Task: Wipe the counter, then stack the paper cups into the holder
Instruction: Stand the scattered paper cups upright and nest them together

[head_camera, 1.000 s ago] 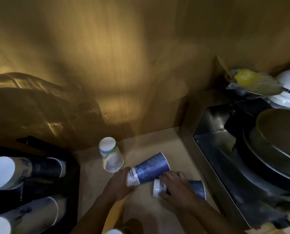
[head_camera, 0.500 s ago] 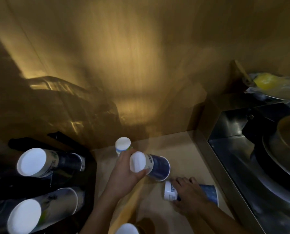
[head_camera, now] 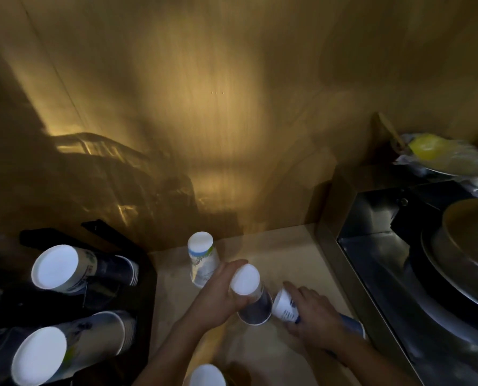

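My left hand (head_camera: pixel 218 296) grips a dark blue paper cup (head_camera: pixel 253 299), held upside down with its white base toward me, just above the beige counter (head_camera: pixel 285 252). My right hand (head_camera: pixel 313 313) lies over a second blue cup (head_camera: pixel 286 306) that rests on its side on the counter, its base almost touching the first cup. A pale cup with a green print (head_camera: pixel 203 260) stands inverted behind my left hand. The black holder (head_camera: pixel 146 274) at the left carries two stacks of cups (head_camera: pixel 65 270) lying sideways, the lower stack (head_camera: pixel 65 349) nearer me.
A wooden wall rises behind the counter. A steel sink (head_camera: pixel 371 246) at the right holds a large metal pan (head_camera: pixel 471 246); plates and a yellow item (head_camera: pixel 432 151) sit behind it. Another white cup base (head_camera: pixel 207 376) shows at the bottom edge.
My left hand lifted the blue cup off the counter and turned it upside down. My right hand stayed on the second cup, which tilted slightly up toward the first.
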Demonstrator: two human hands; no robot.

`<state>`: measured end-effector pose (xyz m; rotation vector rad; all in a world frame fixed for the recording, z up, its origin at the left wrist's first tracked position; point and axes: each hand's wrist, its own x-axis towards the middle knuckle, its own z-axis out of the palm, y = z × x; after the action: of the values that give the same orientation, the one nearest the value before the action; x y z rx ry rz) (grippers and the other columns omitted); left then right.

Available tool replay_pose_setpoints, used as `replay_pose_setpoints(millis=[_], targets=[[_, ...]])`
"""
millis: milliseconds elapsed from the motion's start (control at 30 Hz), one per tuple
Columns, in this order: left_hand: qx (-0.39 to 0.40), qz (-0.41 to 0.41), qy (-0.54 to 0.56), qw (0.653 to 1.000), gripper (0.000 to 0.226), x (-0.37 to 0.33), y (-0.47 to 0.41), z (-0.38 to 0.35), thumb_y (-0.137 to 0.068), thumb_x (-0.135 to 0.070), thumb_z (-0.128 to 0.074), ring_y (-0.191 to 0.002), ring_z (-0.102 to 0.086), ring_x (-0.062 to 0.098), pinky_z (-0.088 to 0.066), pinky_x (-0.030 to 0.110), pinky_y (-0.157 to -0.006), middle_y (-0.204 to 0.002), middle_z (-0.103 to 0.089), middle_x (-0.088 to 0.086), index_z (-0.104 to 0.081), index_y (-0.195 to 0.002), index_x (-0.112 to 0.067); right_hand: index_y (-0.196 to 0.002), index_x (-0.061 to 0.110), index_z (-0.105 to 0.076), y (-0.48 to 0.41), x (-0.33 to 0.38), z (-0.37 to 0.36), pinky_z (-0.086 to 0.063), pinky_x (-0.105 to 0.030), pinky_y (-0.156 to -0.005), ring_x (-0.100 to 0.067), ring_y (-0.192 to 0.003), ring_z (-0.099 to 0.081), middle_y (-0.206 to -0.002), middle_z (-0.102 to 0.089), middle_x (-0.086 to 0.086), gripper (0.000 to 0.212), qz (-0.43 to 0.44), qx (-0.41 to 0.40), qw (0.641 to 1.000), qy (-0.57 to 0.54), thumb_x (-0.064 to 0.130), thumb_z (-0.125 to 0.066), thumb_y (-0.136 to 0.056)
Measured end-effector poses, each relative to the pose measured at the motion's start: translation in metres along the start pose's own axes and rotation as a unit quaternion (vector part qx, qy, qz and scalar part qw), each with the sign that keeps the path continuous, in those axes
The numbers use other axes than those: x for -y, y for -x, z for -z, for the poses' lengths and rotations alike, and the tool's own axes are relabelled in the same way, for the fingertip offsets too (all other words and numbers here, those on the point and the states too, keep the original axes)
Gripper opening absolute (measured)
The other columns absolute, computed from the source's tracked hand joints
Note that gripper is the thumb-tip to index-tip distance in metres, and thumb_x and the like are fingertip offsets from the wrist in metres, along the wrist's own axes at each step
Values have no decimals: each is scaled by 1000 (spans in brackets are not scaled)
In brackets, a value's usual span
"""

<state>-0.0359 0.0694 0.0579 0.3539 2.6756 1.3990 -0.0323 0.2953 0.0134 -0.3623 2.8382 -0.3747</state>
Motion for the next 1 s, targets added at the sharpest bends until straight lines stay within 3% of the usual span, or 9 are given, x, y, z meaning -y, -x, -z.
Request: replay_pose_setpoints(millis=[133, 367, 433, 567, 700, 767, 833, 933, 1000], targets=[[53, 7, 22, 998, 64, 2, -16, -1, -73, -28, -76, -117, -45, -4, -31, 3, -91, -129, -47, -16, -38, -123, -39, -140, 34, -14, 5, 0, 34, -41, -30, -91, -15, -114, -46, -131, -44, 2, 79, -13, -115, 982, -146, 37, -63, -78], [51, 31, 47, 997, 56, 3, -27, -15, -57, -50, -74, -101, -48, -23, -43, -3, -70, -110, -54, -27, -43, -103, -48, -121, 41, -28, 14, 11, 96, -44, -35, -94, -10, -117, -40, -126, -40, 12, 65, 3, -313, 900, -303, 25, -72, -75], [53, 32, 43, 997, 56, 2, -26, -15, -59, -49, -75, -100, -48, -25, -43, -4, -66, -109, -52, -30, -41, -103, -51, -113, 47, -29, 19, 18, 109, -51, -26, -87, -6, -112, -45, -120, -39, 20, 66, 43, -352, 868, -348, 21, -74, -73], [53, 31, 54, 997, 53, -2, -25, -15, -64, -42, -78, -100, -54, -16, -46, 0, -69, -108, -57, -25, -43, -103, -48, -110, 52, -29, 28, 37, 121, -44, 0, -72, 16, -109, -43, -116, -37, 29, 65, 112, -412, 817, -388, 28, -74, -69], [54, 6, 56, 997, 51, -14, -25, -14, -72, -38, -74, -109, -59, 3, -50, 20, -92, -116, -61, -20, -43, -103, -63, -114, 45, -30, 27, 51, 114, -52, -15, -79, -5, -114, -48, -118, -42, 16, 63, 139, -370, 835, -382, 45, -72, -68], [65, -1, 60, 996, 51, -16, -24, -13, -74, -32, -74, -104, -60, 0, -51, 15, -88, -105, -63, -29, -45, -95, -69, -112, 45, -31, 22, 51, 104, -53, -19, -77, -12, -111, -50, -118, -42, 14, 61, 131, -338, 857, -368, 32, -74, -70], [71, 9, 75, 995, 46, -13, -20, -12, -71, -34, -76, -101, -59, -7, -51, 8, -80, -102, -64, -31, -50, -99, -59, -109, 51, -32, 16, 50, 94, -51, -9, -70, -6, -106, -50, -114, -43, 21, 62, 117, -316, 862, -378, 26, -74, -72], [92, 38, 76, 992, 60, -2, -14, -13, -69, -35, -79, -107, -55, -4, -48, 13, -87, -118, -55, -22, -40, -114, -44, -107, 58, -29, 10, 45, 80, -47, -4, -67, -2, -102, -49, -112, -42, 22, 59, 92, -286, 882, -363, 38, -71, -71], [124, 44, 62, 989, 61, 4, -12, -15, -69, -30, -78, -103, -50, -18, -44, 2, -82, -113, -50, -28, -37, -110, -48, -106, 59, -26, 5, 43, 68, -42, -4, -70, -1, -104, -44, -114, -38, 22, 59, 84, -251, 907, -327, 41, -71, -73]])
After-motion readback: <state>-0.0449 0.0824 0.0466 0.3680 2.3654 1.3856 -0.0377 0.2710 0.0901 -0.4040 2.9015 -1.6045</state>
